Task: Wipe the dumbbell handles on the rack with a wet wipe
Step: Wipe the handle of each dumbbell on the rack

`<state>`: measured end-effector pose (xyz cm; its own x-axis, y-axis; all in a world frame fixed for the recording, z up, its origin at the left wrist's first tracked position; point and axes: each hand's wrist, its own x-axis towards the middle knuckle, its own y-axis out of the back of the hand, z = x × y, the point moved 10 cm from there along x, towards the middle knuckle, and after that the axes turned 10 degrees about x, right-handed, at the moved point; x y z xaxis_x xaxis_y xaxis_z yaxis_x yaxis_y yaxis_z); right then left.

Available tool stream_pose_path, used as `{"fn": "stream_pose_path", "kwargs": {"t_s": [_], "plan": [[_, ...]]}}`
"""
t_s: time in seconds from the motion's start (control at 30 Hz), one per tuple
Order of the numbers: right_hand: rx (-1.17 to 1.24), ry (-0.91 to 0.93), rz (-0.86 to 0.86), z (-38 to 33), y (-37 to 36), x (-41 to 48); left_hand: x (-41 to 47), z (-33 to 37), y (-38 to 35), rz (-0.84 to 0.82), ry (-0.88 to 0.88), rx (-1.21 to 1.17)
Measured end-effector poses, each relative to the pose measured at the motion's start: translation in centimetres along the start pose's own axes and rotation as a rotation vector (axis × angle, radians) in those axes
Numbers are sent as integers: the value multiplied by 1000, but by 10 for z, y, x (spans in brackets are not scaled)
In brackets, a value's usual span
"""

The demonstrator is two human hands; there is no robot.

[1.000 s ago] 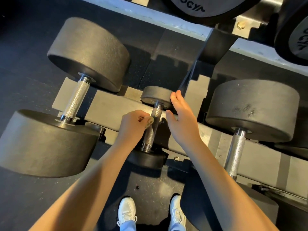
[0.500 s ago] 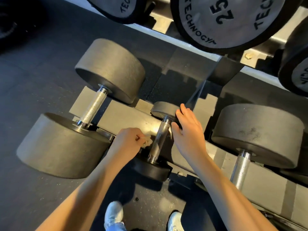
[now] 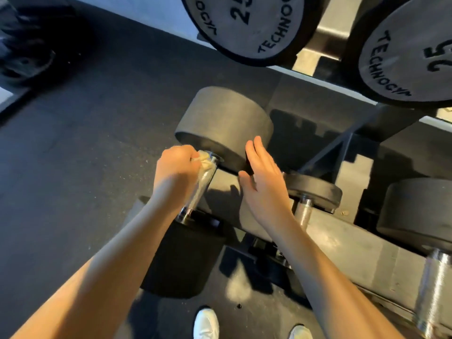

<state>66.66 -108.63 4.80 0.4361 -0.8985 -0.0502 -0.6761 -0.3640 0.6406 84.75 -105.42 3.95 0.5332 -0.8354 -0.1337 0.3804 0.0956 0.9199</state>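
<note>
A large black dumbbell [image 3: 223, 126] lies on the low grey rack [image 3: 342, 243], its knurled steel handle [image 3: 198, 194] running toward me. My left hand [image 3: 175, 172] grips a crumpled pale wet wipe [image 3: 204, 159] against the far end of that handle. My right hand [image 3: 264, 184] has straight fingers that rest against the side of the dumbbell's far head. To the right sits a small dumbbell [image 3: 313, 189] with its handle [image 3: 303, 212] partly behind my right wrist.
Another big dumbbell [image 3: 420, 214] with a steel handle [image 3: 435, 294] lies at the right. Two plates marked 25 [image 3: 252, 25] [image 3: 411, 52] hang on the upper tier. Dark rubber floor [image 3: 73, 155] spreads to the left. My white shoes [image 3: 206, 324] show below.
Both hands have moved left from the small dumbbell to the large one. The wipe hand now sits at the top of its handle, and the right hand rests on its far head.
</note>
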Motion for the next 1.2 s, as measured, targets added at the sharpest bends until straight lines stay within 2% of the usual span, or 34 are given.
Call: {"fn": "stream_pose_path", "kwargs": {"t_s": [0.17,0.3,0.37,0.63,0.77,0.87,0.93,1.1,1.2], "plan": [[29,-9,-5,0,-1,4,18,-10,-35,-182,0,-117],[78,-44,18,3,-2,1,9,-23,-44,-280,47,-215],[73,-27,26,0,-2,2,7,-29,-42,-271,54,-229],[56,-3,16,1,-1,4,20,-14,-38,-231,104,-188],[58,-2,-4,1,-3,5,2,-32,-41,-308,182,-3],[52,6,-7,0,-3,4,-2,-37,-45,-380,136,69],[46,12,-1,0,-2,3,1,-34,-44,-355,115,48],[74,-12,-12,3,-6,1,10,-14,-34,-192,38,-185],[139,-47,-6,5,-7,0,7,-20,-34,-196,47,-169]]}}
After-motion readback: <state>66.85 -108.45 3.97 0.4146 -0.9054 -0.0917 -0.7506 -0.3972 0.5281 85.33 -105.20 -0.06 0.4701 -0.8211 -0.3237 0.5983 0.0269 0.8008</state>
